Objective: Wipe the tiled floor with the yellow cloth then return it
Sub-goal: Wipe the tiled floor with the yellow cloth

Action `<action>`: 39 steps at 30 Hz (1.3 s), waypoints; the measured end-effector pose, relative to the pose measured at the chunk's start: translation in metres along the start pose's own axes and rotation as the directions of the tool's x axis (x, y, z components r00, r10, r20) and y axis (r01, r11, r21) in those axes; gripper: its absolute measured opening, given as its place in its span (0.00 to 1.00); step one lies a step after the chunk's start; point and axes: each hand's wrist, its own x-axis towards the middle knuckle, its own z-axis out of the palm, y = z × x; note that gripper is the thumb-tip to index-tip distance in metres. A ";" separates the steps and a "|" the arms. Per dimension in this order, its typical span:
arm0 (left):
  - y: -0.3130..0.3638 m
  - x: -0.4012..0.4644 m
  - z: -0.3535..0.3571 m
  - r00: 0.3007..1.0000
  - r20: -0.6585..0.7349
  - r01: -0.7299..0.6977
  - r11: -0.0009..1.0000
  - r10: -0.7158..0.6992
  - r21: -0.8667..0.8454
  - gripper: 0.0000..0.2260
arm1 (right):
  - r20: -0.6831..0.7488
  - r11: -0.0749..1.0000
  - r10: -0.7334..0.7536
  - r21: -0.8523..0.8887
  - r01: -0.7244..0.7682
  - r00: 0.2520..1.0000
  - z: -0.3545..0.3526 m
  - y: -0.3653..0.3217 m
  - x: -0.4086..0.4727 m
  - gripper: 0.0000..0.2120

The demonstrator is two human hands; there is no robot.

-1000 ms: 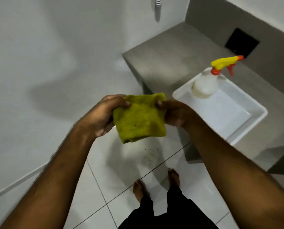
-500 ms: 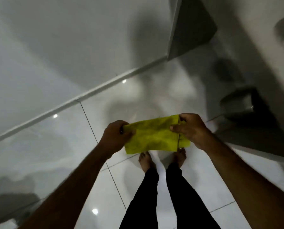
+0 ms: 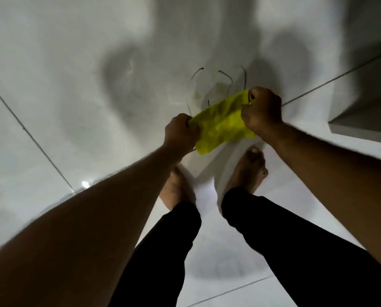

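Note:
The yellow cloth (image 3: 221, 124) hangs stretched between both hands, low over the white tiled floor (image 3: 74, 89). My left hand (image 3: 181, 131) grips its left end and my right hand (image 3: 262, 111) grips its right end. Just beyond the cloth, several thin dark curved marks (image 3: 225, 78) lie on the tile. The cloth's lower corner droops toward my bare feet.
My two bare feet (image 3: 250, 171) and black trouser legs (image 3: 273, 240) stand directly below the cloth. A grey ledge base (image 3: 362, 127) juts in at the right. Dark grout lines cross the floor at left and right. Shadows fall on the tile ahead.
The view has dropped from the counter and tray to the floor. Both hands have lowered the cloth toward the tile, now close to the dark marks.

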 end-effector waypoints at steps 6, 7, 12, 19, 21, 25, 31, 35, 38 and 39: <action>-0.014 0.038 -0.007 0.986 0.072 -0.156 0.981 0.148 0.118 0.13 | -0.056 0.991 -0.076 -0.117 0.069 0.996 0.019 -0.002 0.044 0.07; -0.018 0.041 -0.014 0.974 0.026 -0.224 0.960 0.223 0.166 0.18 | -0.123 0.989 -0.054 -0.140 0.037 0.991 0.022 -0.004 0.047 0.12; -0.045 0.059 -0.053 0.929 -0.039 -0.276 0.757 0.369 0.592 0.50 | -0.188 0.957 0.281 0.126 -0.260 0.941 0.059 -0.014 0.036 0.31; -0.074 0.107 -0.065 0.978 0.139 -0.208 0.699 0.155 0.684 0.80 | -0.302 0.989 0.128 -0.033 -0.144 0.945 0.110 -0.036 0.087 0.34; -0.077 0.111 -0.064 0.977 0.144 -0.214 0.712 0.158 0.669 0.81 | -0.287 0.948 -0.271 -0.246 0.203 0.919 0.126 -0.052 0.097 0.32; -0.073 0.108 -0.066 0.973 0.170 -0.228 0.722 0.154 0.653 0.80 | 0.247 0.204 -0.908 -0.445 0.872 0.338 0.144 -0.010 0.059 0.32; -0.064 0.108 -0.066 0.982 0.149 -0.185 0.754 0.117 0.631 0.81 | 0.145 0.320 -0.873 -0.548 0.772 0.465 0.067 0.007 0.156 0.31; -0.073 0.110 -0.067 0.977 0.155 -0.211 0.754 0.145 0.623 0.81 | -0.176 0.717 -0.652 -0.460 0.524 0.737 0.094 -0.105 0.165 0.33; -0.075 0.109 -0.070 0.976 0.159 -0.215 0.753 0.147 0.622 0.80 | 0.069 0.400 -0.855 -0.544 0.738 0.514 0.131 -0.081 0.105 0.33; -0.074 0.107 -0.071 0.977 0.160 -0.213 0.755 0.144 0.620 0.80 | 0.208 0.230 -0.897 -0.533 0.814 0.390 0.131 -0.052 0.084 0.32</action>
